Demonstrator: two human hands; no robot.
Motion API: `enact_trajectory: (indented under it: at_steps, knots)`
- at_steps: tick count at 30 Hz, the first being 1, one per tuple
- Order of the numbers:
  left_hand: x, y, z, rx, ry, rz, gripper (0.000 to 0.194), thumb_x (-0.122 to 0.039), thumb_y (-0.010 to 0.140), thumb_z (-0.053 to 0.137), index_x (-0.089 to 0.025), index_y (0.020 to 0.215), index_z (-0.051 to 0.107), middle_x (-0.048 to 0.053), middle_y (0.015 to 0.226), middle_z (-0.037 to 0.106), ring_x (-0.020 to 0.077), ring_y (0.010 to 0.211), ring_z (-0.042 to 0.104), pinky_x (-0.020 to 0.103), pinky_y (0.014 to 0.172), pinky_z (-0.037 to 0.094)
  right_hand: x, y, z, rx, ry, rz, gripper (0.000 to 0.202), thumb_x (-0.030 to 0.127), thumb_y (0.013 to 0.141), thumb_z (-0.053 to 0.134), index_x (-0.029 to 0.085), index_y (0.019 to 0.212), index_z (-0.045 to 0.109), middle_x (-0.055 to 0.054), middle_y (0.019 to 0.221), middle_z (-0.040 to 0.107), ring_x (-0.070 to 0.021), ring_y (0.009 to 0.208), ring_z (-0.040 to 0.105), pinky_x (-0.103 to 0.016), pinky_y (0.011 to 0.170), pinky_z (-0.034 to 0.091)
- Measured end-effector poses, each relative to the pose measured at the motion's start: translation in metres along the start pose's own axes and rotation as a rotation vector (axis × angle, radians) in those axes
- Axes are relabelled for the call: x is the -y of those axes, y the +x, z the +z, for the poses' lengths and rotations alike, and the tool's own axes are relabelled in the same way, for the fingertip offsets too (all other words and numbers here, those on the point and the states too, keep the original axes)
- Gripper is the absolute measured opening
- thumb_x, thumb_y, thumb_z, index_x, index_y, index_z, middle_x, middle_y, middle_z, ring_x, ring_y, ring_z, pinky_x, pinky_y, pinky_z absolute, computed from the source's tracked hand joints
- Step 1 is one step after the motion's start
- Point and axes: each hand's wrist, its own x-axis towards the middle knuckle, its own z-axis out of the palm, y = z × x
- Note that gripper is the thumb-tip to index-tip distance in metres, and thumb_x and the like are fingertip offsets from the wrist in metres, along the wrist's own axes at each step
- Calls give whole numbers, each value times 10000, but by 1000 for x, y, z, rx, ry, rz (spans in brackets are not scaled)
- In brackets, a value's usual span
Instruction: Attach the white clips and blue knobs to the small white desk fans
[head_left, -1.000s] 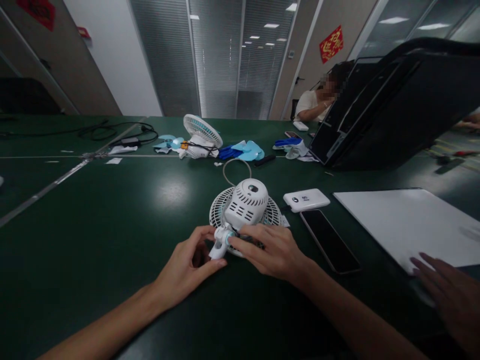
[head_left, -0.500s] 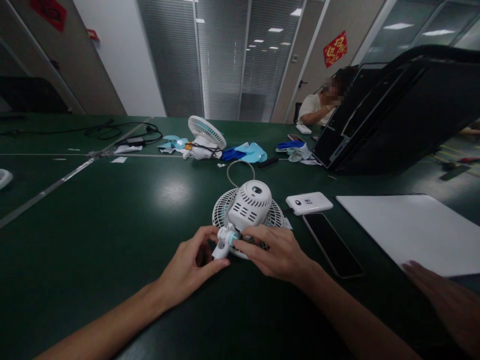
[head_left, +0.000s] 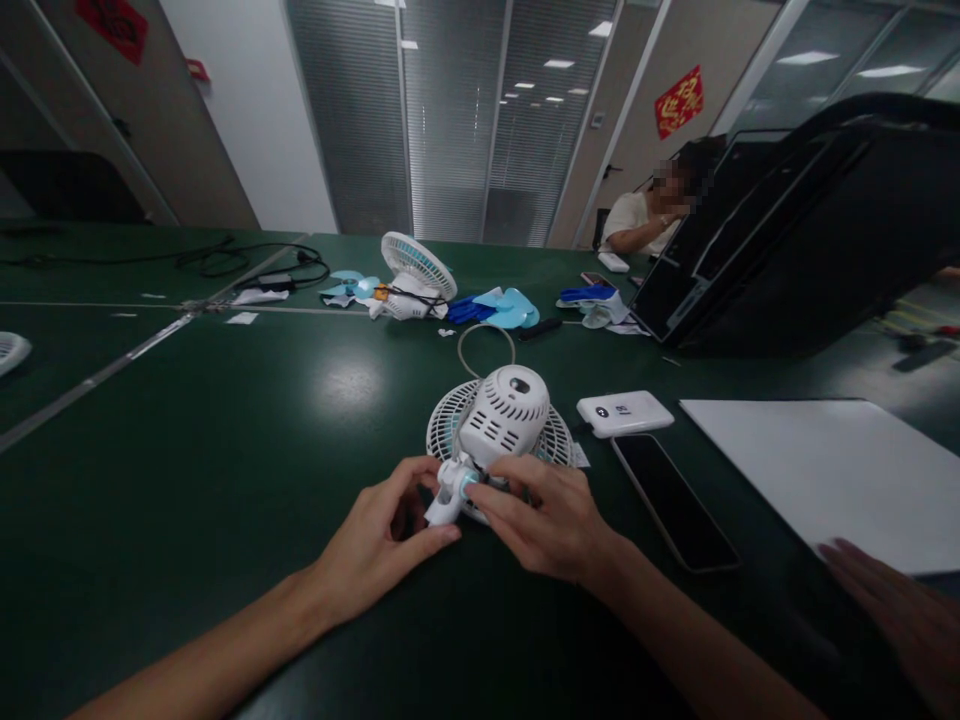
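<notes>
A small white fan [head_left: 504, 412] lies on the green table with its round grille down and its motor housing up. At its near end sticks out a white clip-like bracket [head_left: 442, 508] with a light-blue knob [head_left: 468, 482]. My left hand [head_left: 394, 525] is closed around the bracket, thumb below and fingers on the far side. My right hand [head_left: 551, 515] pinches the blue knob between thumb and fingertips, close to the motor housing. A thin grey cord [head_left: 486, 326] loops behind the fan.
Right of the fan lie a white power bank [head_left: 625, 412], a black phone [head_left: 673, 502] and a white board [head_left: 817, 470] with another person's hand [head_left: 889, 600] beside it. Farther back are a second fan [head_left: 418, 272], blue blades [head_left: 514, 308], gloves [head_left: 592, 300] and a large black case [head_left: 810, 230].
The whole view has shifted slightly, with things lying a little lower and to the right. Both hands keep their hold on the bracket and knob.
</notes>
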Motion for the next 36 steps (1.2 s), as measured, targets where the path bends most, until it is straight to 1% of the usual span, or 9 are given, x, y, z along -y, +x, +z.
enact_trajectory:
  at_steps: [6,10,13,16,19,24,28,33,36]
  knots:
    - [0,1,1,-18,8,-9,473,-385,914,683,-248,1307,458,9,929,682,158,680,611,254,569,452,0,3,6,-106,-33,74,190,261,913,712,203,1090,671,-21,977,642,-102,803,613,-227,671,526]
    - [3,0,3,-17,17,-25,489,-408,913,684,-257,1312,445,14,963,670,157,689,613,257,569,453,7,6,13,-154,-5,161,50,220,903,706,195,906,663,-21,939,617,-92,715,567,-241,598,493]
    - [4,0,3,-14,14,-21,489,-411,914,683,-258,1311,443,16,978,669,161,706,613,262,579,459,4,3,9,-137,73,176,125,189,894,689,201,1017,666,-36,1014,601,-92,709,552,-249,603,501]
    - [3,0,2,-2,2,-6,475,-405,920,673,-253,1309,447,19,991,671,166,726,620,262,590,458,-5,-3,3,-27,119,59,284,164,908,646,247,1180,646,-50,1132,577,-97,740,556,-248,605,511]
    - [2,0,1,-2,-7,14,458,-408,927,659,-251,1303,450,26,1014,669,170,743,630,257,584,453,-11,-6,1,-10,84,31,289,176,923,656,246,1203,639,-51,1133,574,-99,779,575,-231,622,524]
    - [4,0,3,-19,19,-9,454,-412,927,663,-261,1296,445,8,976,666,164,719,619,259,583,460,0,3,11,-135,89,134,92,195,908,691,201,990,650,-33,1004,586,-96,743,570,-233,628,531]
    - [6,0,4,-34,23,-20,459,-422,916,674,-263,1289,459,7,986,661,167,731,622,261,586,468,7,6,13,-146,74,171,56,171,898,677,187,888,624,-41,1004,585,-98,729,567,-246,611,523]
    - [4,0,3,-28,10,-15,463,-418,922,666,-263,1301,451,13,1001,670,172,755,632,259,591,470,-7,-1,4,-35,138,52,254,188,924,657,197,1175,622,-77,1161,562,-91,762,574,-234,653,556]
    - [4,-1,3,-15,13,-8,464,-415,923,667,-261,1302,446,14,998,676,166,734,627,264,594,470,-15,-4,1,7,67,-13,275,202,941,649,220,1213,615,-74,1189,561,-93,805,592,-213,651,556]
